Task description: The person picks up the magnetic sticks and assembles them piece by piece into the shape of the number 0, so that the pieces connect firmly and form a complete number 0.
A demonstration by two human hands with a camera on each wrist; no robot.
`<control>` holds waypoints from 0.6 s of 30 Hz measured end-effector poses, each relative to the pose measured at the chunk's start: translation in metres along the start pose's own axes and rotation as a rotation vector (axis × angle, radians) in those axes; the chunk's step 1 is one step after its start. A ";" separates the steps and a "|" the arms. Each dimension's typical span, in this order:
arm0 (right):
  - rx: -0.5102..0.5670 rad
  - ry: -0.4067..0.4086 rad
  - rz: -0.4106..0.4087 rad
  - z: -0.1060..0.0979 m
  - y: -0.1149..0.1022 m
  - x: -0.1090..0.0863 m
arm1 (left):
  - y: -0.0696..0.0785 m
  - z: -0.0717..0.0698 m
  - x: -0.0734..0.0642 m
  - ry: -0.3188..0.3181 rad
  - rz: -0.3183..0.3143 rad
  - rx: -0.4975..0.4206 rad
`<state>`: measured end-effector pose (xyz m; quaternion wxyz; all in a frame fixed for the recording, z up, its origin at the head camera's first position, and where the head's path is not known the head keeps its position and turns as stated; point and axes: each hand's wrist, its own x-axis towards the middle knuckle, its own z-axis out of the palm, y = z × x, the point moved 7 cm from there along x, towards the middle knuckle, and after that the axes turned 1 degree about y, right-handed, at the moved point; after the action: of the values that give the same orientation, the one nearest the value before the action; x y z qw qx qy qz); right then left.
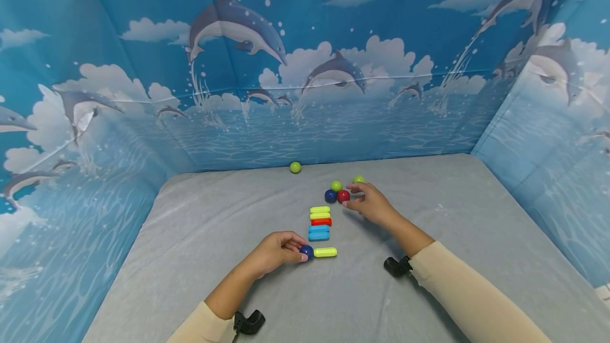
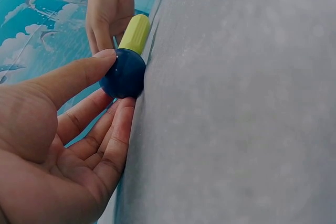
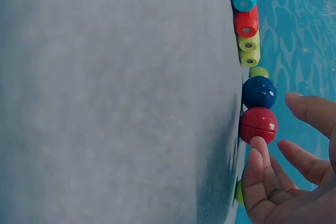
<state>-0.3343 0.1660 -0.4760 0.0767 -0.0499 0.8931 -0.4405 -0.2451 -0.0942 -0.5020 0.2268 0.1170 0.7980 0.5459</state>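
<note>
My left hand point(image 1: 281, 252) pinches a dark blue ball point(image 2: 124, 74) between thumb and fingers, low on the grey surface. Against the ball's right side lies a yellow-green rod point(image 1: 326, 252), end-on to it. Farther back, my right hand point(image 1: 371, 204) has its fingers spread around the near side of a red ball point(image 3: 258, 125). Its fingertips overlap the red ball in the right wrist view; whether they touch cannot be told. Beside the red ball sit another dark blue ball point(image 1: 330, 196) and a green ball point(image 1: 335, 186). A second green ball point(image 1: 358, 179) shows partly behind the right hand.
Between the hands, rods lie in a stacked row: two yellow ones point(image 1: 320, 209), a red one point(image 1: 321, 222) and two light blue ones point(image 1: 319, 236). A lone green ball point(image 1: 295, 167) sits at the back edge, by a dolphin-printed curtain point(image 1: 314, 126). Grey cloth point(image 1: 229, 210) covers the surface.
</note>
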 end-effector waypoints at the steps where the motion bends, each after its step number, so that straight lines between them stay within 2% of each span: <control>1: -0.002 0.001 0.001 0.000 0.000 0.001 | 0.000 0.000 0.000 0.001 0.000 -0.001; 10: -0.014 -0.008 0.022 0.001 0.004 0.009 | 0.000 0.001 0.001 0.003 -0.006 -0.010; 18: -0.029 0.000 0.003 0.001 -0.001 0.011 | 0.000 0.001 0.001 0.004 -0.011 -0.011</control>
<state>-0.3446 0.1627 -0.4771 0.0765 -0.0498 0.8994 -0.4276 -0.2452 -0.0933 -0.5025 0.2289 0.1100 0.7961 0.5492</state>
